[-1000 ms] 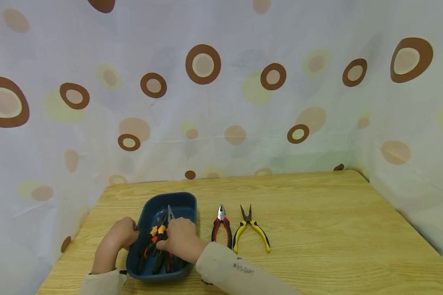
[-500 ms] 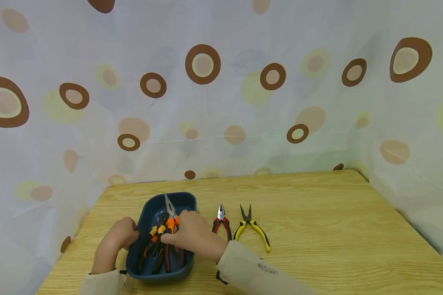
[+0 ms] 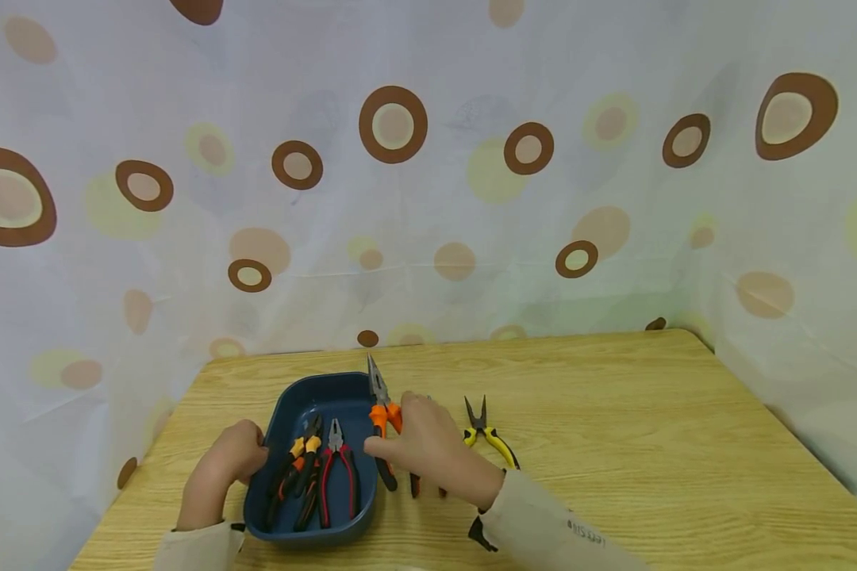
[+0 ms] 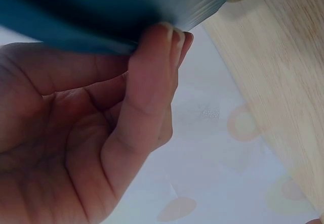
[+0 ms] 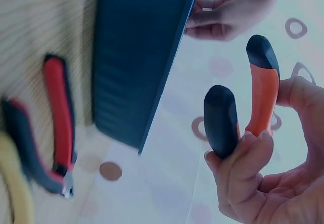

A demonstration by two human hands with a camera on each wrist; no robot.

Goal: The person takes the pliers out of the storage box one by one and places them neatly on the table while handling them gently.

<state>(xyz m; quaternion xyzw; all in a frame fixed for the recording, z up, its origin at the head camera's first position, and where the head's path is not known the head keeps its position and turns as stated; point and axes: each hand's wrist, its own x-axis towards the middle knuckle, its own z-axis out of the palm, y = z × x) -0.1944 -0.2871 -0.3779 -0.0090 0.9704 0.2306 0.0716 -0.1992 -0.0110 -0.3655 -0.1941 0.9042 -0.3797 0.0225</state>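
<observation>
the blue bin (image 3: 313,540) sits on the wood table (image 3: 650,436). the left hand (image 3: 237,450) pinches the rim on the left side of the bin. the right hand (image 3: 436,444) grips the orange pliers (image 3: 378,416) by the handles. they are up off the table, at the right side of the bin, with the pointy nose aimed away from the person. in the bin lie red-handled pliers (image 3: 338,449), and to their left some yellow-topped pliers (image 3: 312,448) and more dark handles in a heap. right of the bin, on the table, are other red pliers (image 5: 59,113), mostly hidden behind the right hand in the head view. farther right of the bin are yellow pliers (image 3: 481,428), with their legs spread.
</observation>
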